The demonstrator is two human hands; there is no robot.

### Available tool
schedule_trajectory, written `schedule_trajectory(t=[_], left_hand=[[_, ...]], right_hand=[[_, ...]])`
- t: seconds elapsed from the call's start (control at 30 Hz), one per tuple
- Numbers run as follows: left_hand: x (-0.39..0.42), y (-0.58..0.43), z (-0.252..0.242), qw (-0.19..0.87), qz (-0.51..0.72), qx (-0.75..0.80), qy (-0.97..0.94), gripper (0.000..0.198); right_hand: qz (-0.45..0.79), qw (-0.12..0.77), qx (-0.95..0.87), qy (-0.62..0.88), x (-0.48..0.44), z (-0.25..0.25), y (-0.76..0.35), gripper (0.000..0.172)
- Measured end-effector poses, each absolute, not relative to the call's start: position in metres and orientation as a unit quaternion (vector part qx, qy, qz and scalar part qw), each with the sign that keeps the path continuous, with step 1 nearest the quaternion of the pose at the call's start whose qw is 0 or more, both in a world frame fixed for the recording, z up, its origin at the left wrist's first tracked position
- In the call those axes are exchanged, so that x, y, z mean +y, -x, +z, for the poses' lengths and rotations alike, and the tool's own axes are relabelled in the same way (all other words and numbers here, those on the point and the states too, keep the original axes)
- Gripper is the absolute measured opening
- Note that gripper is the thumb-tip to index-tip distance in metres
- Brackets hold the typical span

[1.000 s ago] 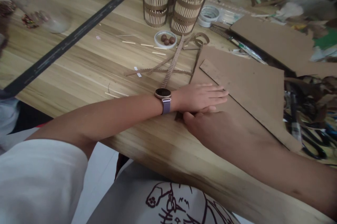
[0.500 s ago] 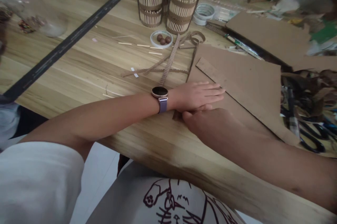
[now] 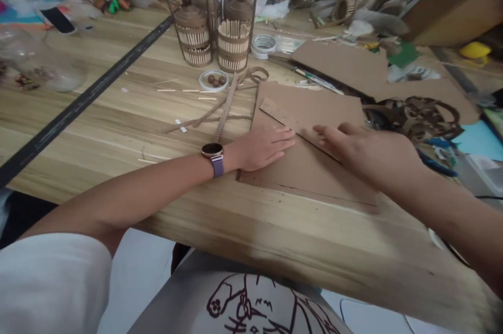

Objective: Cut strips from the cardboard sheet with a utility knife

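My left hand [image 3: 265,148], with a watch on its wrist, lies flat on a brown cardboard sheet [image 3: 310,174]. Its fingers are spread, and their tips touch the edge of a narrow cardboard strip [image 3: 277,110] that lies slantwise over the sheet. My right hand [image 3: 365,148] is over the right part of the sheet, close to the strip's lower end. Its fingers are loosely bent and a little apart, with nothing visible in them. The thumb is hidden, and I cannot tell whether this hand touches the cardboard.
Thin ridged cardboard strips [image 3: 226,109] and small sticks lie left of the sheet. Behind stand stick-walled lantern-like models [image 3: 233,43], a dish of brown balls [image 3: 214,80] and tape rolls [image 3: 263,45]. Another cardboard piece [image 3: 338,64] and a pile of brown scraps [image 3: 416,117] are at right.
My right hand has moved right and away from my left hand, uncovering the sheet's near edge. My left hand stays flat on the cardboard. The view has shifted, showing more of the table's back and right.
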State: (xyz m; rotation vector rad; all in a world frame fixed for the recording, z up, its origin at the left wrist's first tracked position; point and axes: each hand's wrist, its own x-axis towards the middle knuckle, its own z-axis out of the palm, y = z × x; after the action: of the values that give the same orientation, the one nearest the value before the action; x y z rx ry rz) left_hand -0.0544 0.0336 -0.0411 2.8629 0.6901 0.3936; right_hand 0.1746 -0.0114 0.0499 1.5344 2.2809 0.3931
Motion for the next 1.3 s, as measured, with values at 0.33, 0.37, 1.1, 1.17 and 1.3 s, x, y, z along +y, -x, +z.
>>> schedule_trajectory(t=[0.33,0.37,1.1,1.17,1.3], left_hand=[[0.014,0.076,-0.034,0.105,0.237,0.369,-0.893,0.046],[0.006,0.081,-0.029,0.122,0.248,0.401,-0.873,0.046],[-0.047,0.099,0.011,0.611,0.323,0.570,-0.443,0.059],[-0.052,0.098,0.012,0.638,0.323,0.562,-0.416,0.053],[-0.060,0.097,0.009,0.683,0.300,0.539,-0.392,0.043]], right_hand=[[0.162,0.019,0.822,-0.545,-0.009,0.024,-0.196,0.048],[0.149,0.002,0.804,-0.575,-0.021,0.027,-0.207,0.047],[-0.471,-0.388,0.427,-0.667,-0.116,-0.001,-0.255,0.054],[-0.501,-0.415,0.401,-0.645,-0.118,-0.005,-0.252,0.051],[-0.576,-0.401,0.368,-0.610,-0.117,-0.010,-0.244,0.047]])
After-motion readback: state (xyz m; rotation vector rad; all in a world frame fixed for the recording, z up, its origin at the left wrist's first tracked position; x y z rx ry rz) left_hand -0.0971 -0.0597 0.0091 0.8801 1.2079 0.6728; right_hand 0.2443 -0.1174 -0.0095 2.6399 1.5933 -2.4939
